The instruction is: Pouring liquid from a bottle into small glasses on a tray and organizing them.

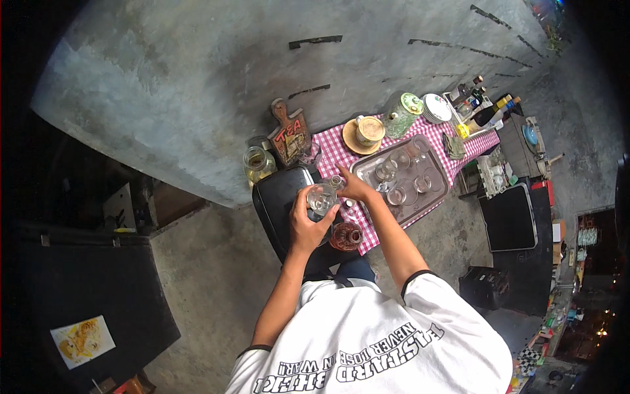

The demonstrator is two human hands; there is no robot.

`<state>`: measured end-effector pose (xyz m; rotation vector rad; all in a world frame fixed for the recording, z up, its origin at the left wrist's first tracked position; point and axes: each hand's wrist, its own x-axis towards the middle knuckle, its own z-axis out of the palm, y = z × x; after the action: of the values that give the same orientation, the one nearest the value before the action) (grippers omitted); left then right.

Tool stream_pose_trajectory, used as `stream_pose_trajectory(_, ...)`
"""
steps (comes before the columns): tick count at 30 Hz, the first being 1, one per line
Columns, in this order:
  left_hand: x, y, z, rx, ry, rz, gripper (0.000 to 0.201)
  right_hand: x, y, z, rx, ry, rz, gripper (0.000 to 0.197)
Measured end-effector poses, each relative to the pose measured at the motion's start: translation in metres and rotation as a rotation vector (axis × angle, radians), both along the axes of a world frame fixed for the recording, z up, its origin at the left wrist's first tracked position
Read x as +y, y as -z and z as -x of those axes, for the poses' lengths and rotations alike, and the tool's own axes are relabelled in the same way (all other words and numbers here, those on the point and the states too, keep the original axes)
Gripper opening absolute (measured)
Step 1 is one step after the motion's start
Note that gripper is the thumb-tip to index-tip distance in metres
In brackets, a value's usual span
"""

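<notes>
My left hand (311, 224) is wrapped round a clear drinking glass (321, 199), its round mouth facing up at me. Close on its right, my right hand (356, 188) has its fingers closed on a small clear glass vessel (336, 182) with a narrow round rim; most of its body is hidden. Both hands are above a black padded surface (279, 197) at the table's left end. Just below them stands a reddish-brown glass bottle (346, 236). To the right, a brown tray (434, 197) carries several clear glasses (396, 195).
A red-and-white checked cloth (331, 142) lies under the tray. Behind are a cup (369, 130) on a saucer, a green lidded canister (401, 117), stacked plates (436, 108) and bottles (489, 114). A glass jar (258, 161) and a paddle-shaped board (289, 136) stand near the wall.
</notes>
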<state>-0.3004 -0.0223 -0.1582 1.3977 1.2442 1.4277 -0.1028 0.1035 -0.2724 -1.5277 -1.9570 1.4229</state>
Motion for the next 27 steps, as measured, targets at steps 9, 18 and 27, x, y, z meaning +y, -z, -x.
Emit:
stream_pose_trajectory(9, 0.002, 0.001, -0.002, 0.062, -0.012, -0.009, 0.052, -0.004, 0.019, 0.008, 0.094, 0.021, -0.02, 0.09)
stream_pose_trajectory(18, -0.003, 0.0, -0.003, 0.064, -0.025, -0.01, 0.048, -0.011, 0.066, 0.003, 0.229, 0.231, 0.119, 0.066)
stream_pose_trajectory(27, -0.001, -0.003, -0.005, 0.147, -0.053, -0.032, 0.05, -0.019, 0.059, 0.01, 0.513, 0.402, 0.247, 0.047)
